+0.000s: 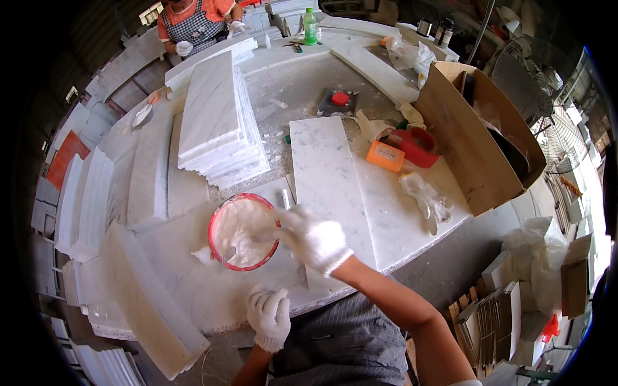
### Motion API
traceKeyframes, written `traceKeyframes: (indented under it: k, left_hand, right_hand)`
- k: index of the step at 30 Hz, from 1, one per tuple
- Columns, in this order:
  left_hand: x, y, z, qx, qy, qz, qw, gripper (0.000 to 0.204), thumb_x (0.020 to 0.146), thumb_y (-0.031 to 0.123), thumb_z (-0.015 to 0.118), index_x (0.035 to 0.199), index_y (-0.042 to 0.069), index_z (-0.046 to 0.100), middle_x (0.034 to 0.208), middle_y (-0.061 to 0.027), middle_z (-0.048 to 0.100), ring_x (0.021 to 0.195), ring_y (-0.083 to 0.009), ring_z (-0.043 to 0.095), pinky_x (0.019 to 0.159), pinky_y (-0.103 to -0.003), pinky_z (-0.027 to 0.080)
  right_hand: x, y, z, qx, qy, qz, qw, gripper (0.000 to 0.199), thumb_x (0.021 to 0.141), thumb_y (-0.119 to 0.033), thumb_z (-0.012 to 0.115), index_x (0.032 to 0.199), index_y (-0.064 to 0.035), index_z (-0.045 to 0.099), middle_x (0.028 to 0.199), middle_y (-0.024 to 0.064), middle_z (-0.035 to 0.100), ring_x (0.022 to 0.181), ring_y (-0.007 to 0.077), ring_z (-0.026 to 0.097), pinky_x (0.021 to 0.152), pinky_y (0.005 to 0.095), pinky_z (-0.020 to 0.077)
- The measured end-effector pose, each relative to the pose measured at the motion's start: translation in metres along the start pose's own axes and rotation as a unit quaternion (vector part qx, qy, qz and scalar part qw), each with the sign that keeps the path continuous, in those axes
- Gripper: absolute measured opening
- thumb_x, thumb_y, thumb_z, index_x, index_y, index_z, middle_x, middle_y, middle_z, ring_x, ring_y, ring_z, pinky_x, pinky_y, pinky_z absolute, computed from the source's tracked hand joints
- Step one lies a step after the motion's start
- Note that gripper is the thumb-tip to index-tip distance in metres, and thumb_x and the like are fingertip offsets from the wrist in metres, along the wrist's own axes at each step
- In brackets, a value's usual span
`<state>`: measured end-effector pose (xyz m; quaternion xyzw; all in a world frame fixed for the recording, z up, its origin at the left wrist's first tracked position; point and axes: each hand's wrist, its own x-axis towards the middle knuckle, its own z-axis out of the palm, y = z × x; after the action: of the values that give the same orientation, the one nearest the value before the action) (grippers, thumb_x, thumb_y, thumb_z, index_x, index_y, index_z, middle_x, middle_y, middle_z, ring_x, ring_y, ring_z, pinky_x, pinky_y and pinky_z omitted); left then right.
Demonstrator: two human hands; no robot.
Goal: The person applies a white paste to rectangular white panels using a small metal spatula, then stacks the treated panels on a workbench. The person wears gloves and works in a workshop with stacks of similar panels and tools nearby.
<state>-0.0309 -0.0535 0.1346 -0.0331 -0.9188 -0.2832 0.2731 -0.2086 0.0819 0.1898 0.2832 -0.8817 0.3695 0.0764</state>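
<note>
My right hand [315, 241], in a white knit glove and slightly blurred, grips a putty knife [262, 235] over a round tub. Thick white paste [241, 222] fills much of the tub [212, 222], which has a red rim. The blade dips into the paste, partly covered by it. My left hand [269, 318], also gloved, is closed with its fingers curled at the table's front edge, below the tub; nothing shows in it. Right of the tub lies a long grey-veined white marble slab [331, 186]. A short white stick [285, 198] lies beside the tub's rim.
Stacked marble slabs [212, 116] stand behind the tub, and more slabs [151, 299] lean at left. A cardboard box [473, 141], red tape roll [421, 148], orange box [385, 156] and glove [425, 196] lie right. Across the table stands another person [199, 26].
</note>
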Motion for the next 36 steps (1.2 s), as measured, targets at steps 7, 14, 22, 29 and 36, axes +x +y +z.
traceKeyframes:
  k: [7, 14, 22, 29, 36]
  left_hand:
    - [0.009, -0.012, 0.015, 0.045, 0.001, 0.033, 0.998, 0.023, 0.082, 0.010, 0.072, 0.104, 0.007, 0.070, 0.095, -0.0057, 0.067, 0.092, -0.0289, 0.062, 0.095, -0.050, 0.048]
    - [0.010, -0.013, 0.019, 0.072, -0.010, 0.047, 0.996, 0.024, 0.082, 0.012, 0.072, 0.106, 0.008, 0.071, 0.098, -0.0058, 0.068, 0.097, -0.0271, 0.063, 0.095, -0.049, 0.048]
    - [0.013, -0.010, 0.021, 0.099, -0.005, 0.033, 0.995, 0.024, 0.083, 0.013, 0.071, 0.107, 0.008, 0.070, 0.101, -0.0060, 0.068, 0.100, -0.0268, 0.063, 0.096, -0.049, 0.048]
    - [0.016, -0.003, 0.014, 0.075, 0.041, -0.021, 0.996, 0.026, 0.085, 0.012, 0.070, 0.110, 0.007, 0.068, 0.105, -0.0086, 0.067, 0.100, -0.0292, 0.063, 0.096, -0.045, 0.048]
    - [0.005, -0.007, 0.001, -0.202, 0.121, -0.401, 0.885, 0.025, 0.094, 0.014, 0.068, 0.115, 0.002, 0.064, 0.107, -0.0098, 0.068, 0.098, -0.0199, 0.065, 0.086, -0.033, 0.053]
  right_hand:
    - [-0.044, 0.115, -0.083, -0.193, 0.204, 0.079, 0.957, 0.036, 0.083, -0.017, 0.074, 0.119, -0.0167, 0.070, 0.112, 0.0124, 0.066, 0.095, 0.0317, 0.066, 0.081, 0.0424, 0.0549]
    - [-0.098, 0.197, -0.117, -0.252, 0.180, 0.203, 0.929, 0.032, 0.084, -0.015, 0.070, 0.116, -0.0151, 0.072, 0.108, 0.0128, 0.068, 0.105, 0.0349, 0.062, 0.094, 0.0439, 0.0462]
    - [-0.090, 0.162, -0.122, -0.246, 0.211, 0.144, 0.935, 0.035, 0.085, -0.013, 0.071, 0.121, -0.0133, 0.070, 0.113, 0.0160, 0.065, 0.106, 0.0360, 0.061, 0.092, 0.0437, 0.0497]
    - [-0.069, 0.087, -0.058, -0.121, 0.151, 0.106, 0.975, 0.042, 0.083, -0.012, 0.075, 0.124, -0.0162, 0.069, 0.121, 0.0141, 0.062, 0.111, 0.0342, 0.060, 0.095, 0.0419, 0.0497]
    - [-0.090, 0.056, -0.024, -0.077, 0.061, 0.030, 0.995, 0.039, 0.081, -0.008, 0.074, 0.120, -0.0087, 0.069, 0.116, 0.0155, 0.064, 0.106, 0.0348, 0.063, 0.091, 0.0419, 0.0515]
